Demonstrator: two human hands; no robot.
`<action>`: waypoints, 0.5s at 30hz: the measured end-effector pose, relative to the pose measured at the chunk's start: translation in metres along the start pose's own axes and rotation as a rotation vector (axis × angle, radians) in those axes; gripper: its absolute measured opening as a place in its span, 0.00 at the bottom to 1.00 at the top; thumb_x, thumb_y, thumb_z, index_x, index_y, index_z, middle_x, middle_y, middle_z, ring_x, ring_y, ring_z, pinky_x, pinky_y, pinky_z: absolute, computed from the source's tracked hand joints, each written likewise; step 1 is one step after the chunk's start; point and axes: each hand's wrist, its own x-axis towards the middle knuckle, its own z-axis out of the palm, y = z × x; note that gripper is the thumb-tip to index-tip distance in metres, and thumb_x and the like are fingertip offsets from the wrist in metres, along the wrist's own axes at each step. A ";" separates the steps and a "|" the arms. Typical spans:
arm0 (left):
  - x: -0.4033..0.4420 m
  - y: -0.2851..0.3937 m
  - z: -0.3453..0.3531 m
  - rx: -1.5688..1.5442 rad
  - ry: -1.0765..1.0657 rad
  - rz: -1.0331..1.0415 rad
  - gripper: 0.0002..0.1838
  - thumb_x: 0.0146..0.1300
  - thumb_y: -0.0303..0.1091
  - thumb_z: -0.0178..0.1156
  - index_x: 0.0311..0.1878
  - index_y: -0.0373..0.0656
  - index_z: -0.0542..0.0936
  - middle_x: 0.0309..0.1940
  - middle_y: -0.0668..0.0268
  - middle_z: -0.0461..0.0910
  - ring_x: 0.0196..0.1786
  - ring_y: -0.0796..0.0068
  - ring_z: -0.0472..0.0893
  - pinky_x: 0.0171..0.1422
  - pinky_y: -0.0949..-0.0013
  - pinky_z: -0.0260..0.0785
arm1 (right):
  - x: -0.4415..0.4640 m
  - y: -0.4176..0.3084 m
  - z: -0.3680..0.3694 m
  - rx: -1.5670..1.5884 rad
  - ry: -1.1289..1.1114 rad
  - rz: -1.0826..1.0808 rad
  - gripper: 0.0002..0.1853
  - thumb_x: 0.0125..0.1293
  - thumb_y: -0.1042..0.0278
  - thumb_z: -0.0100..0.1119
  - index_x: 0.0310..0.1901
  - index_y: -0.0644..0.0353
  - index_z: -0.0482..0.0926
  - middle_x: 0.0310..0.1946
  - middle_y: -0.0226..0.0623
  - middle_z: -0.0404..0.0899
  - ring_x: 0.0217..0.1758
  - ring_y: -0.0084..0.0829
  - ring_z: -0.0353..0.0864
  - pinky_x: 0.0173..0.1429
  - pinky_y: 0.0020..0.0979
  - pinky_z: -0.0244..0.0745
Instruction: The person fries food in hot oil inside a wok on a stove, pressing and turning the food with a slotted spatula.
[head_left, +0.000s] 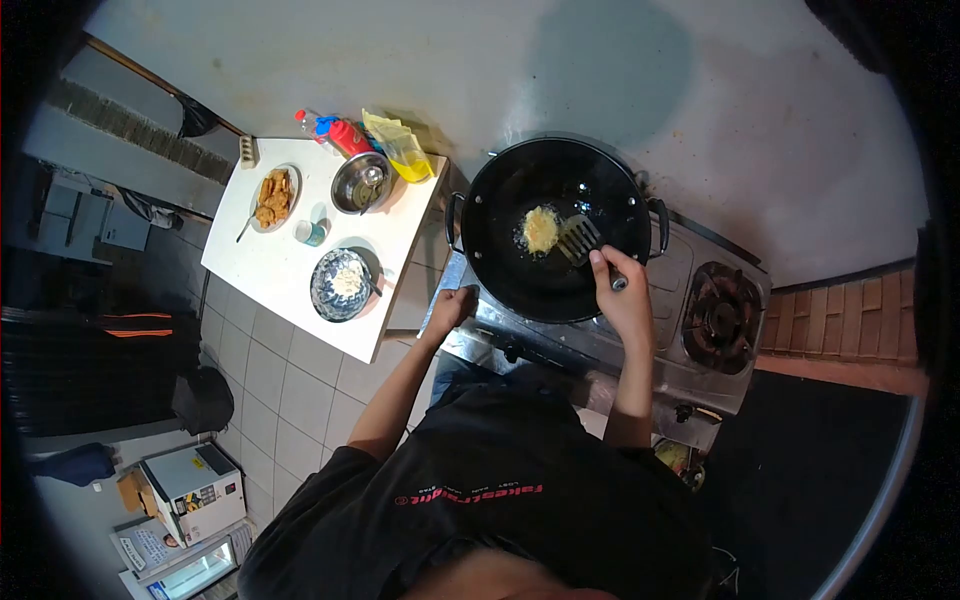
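My right hand is closed round the handle of a slotted spatula, whose head dips into a large black wok. Just left of the spatula head, a pale yellow piece of battered food sits in bubbling oil in the wok. The wok has a loop handle on each side. My left hand is curled closed at the left front edge of the metal gas stove, apart from the wok. What its fingers hold, if anything, is hidden.
A white table on the left bears a plate of fried food, a steel bowl, a cup, a dark bowl of white batter, a red bottle and a yellow pouch. A bare burner lies right of the wok.
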 end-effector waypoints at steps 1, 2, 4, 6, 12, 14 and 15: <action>-0.001 0.001 0.000 0.001 -0.001 -0.002 0.27 0.71 0.42 0.53 0.12 0.47 0.67 0.10 0.73 0.64 0.11 0.81 0.60 0.17 0.70 0.47 | 0.000 0.001 0.001 0.001 -0.001 -0.010 0.16 0.72 0.62 0.60 0.37 0.70 0.76 0.23 0.41 0.71 0.29 0.25 0.68 0.39 0.29 0.68; -0.001 0.002 0.000 0.007 -0.004 -0.006 0.27 0.71 0.42 0.54 0.13 0.47 0.67 0.10 0.73 0.64 0.11 0.81 0.60 0.17 0.70 0.47 | 0.001 0.001 0.002 0.002 -0.001 -0.021 0.16 0.73 0.62 0.60 0.36 0.70 0.76 0.23 0.41 0.70 0.29 0.25 0.67 0.39 0.29 0.68; 0.003 -0.005 -0.003 0.013 -0.014 -0.017 0.27 0.71 0.42 0.54 0.13 0.47 0.67 0.10 0.73 0.64 0.11 0.81 0.60 0.17 0.70 0.47 | 0.000 0.008 0.008 -0.009 0.019 -0.032 0.16 0.73 0.62 0.60 0.36 0.70 0.76 0.23 0.40 0.69 0.28 0.25 0.66 0.38 0.29 0.68; 0.005 -0.005 -0.004 0.042 -0.038 -0.011 0.26 0.71 0.42 0.54 0.14 0.46 0.67 0.11 0.74 0.65 0.12 0.81 0.61 0.18 0.70 0.48 | -0.002 0.010 0.007 -0.024 0.031 -0.049 0.16 0.73 0.62 0.60 0.36 0.70 0.75 0.22 0.40 0.69 0.28 0.25 0.65 0.38 0.29 0.67; 0.004 -0.003 -0.001 0.048 0.044 -0.010 0.26 0.71 0.42 0.52 0.14 0.45 0.70 0.10 0.72 0.66 0.12 0.79 0.62 0.17 0.69 0.49 | 0.010 -0.001 0.005 -0.058 -0.052 0.055 0.18 0.71 0.57 0.61 0.40 0.70 0.81 0.27 0.53 0.79 0.30 0.40 0.81 0.41 0.36 0.73; 0.004 -0.003 0.000 0.058 0.048 -0.011 0.26 0.71 0.42 0.52 0.13 0.45 0.69 0.10 0.72 0.66 0.11 0.78 0.63 0.17 0.68 0.50 | 0.017 0.002 0.007 -0.024 -0.007 -0.001 0.18 0.71 0.57 0.61 0.39 0.69 0.81 0.27 0.53 0.79 0.30 0.41 0.81 0.40 0.36 0.72; 0.003 -0.001 0.000 0.057 0.052 -0.012 0.26 0.71 0.42 0.52 0.13 0.45 0.69 0.10 0.72 0.66 0.11 0.78 0.63 0.17 0.68 0.50 | 0.021 0.003 0.008 0.008 0.041 -0.057 0.18 0.71 0.57 0.61 0.39 0.69 0.81 0.27 0.53 0.79 0.29 0.42 0.80 0.40 0.37 0.72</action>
